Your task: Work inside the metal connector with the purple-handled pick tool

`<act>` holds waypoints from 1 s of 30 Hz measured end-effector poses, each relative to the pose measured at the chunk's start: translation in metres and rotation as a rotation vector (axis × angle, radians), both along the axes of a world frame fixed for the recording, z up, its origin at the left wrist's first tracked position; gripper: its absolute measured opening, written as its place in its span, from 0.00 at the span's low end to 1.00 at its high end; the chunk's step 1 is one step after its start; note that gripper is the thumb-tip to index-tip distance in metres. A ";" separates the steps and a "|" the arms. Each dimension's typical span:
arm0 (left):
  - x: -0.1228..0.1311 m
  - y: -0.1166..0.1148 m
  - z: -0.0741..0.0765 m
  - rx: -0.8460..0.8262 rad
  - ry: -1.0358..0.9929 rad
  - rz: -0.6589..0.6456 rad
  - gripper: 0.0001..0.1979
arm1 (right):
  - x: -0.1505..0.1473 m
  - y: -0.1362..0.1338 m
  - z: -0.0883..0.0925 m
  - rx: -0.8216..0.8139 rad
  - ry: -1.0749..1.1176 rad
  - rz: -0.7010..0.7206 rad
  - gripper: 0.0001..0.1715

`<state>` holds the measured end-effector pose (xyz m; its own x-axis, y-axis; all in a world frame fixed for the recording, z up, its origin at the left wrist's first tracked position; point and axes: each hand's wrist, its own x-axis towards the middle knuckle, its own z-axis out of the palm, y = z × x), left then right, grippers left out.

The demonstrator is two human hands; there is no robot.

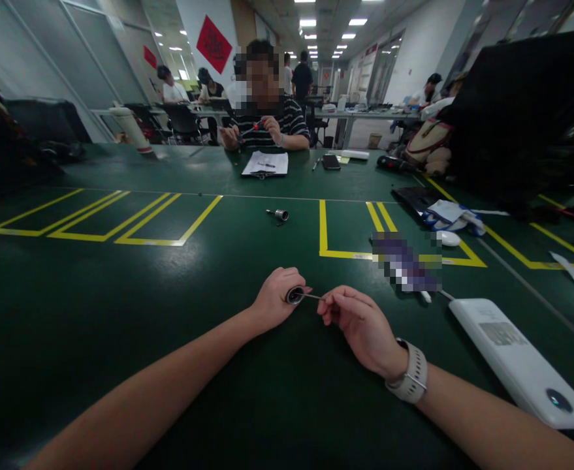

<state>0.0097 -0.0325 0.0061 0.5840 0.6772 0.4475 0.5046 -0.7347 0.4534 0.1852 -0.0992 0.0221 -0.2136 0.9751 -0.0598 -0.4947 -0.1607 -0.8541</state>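
Low over the green table (208, 365), my left hand (279, 297) is closed around a small round metal cylinder (294, 296), whose dark hollow end faces me. The fingers of my right hand (360, 323) pinch a thin metal rod (312, 297). This rod reaches leftward to the cylinder's opening; how deep its tip goes I cannot tell. A pale watch sits on my right wrist. Farther off on the table lies another small metal piece (281, 215) with a short pin beside it.
Yellow tape (152, 242) marks boxes on the table. To the right lie a blurred phone (404, 261), a white power bank (516, 359), a white mouse-like object (447, 239) and gloves (456, 215). Across the table, a person in a striped shirt (294, 121) handles a small tool behind a clipboard (266, 163).
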 end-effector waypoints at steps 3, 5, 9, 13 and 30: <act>0.000 0.001 0.000 0.002 0.007 0.002 0.11 | -0.001 0.000 -0.003 -0.014 0.044 0.008 0.08; 0.001 0.001 -0.001 0.015 0.028 0.031 0.10 | -0.002 -0.001 -0.003 0.021 0.014 -0.025 0.08; 0.002 0.001 -0.001 0.029 0.097 0.095 0.10 | -0.001 -0.006 -0.002 0.109 -0.169 -0.098 0.08; 0.001 0.001 -0.001 0.021 0.108 0.116 0.10 | 0.001 -0.008 -0.003 0.152 -0.263 -0.050 0.08; 0.001 0.003 -0.003 0.024 0.025 0.106 0.09 | 0.001 -0.005 -0.004 0.153 -0.150 -0.069 0.09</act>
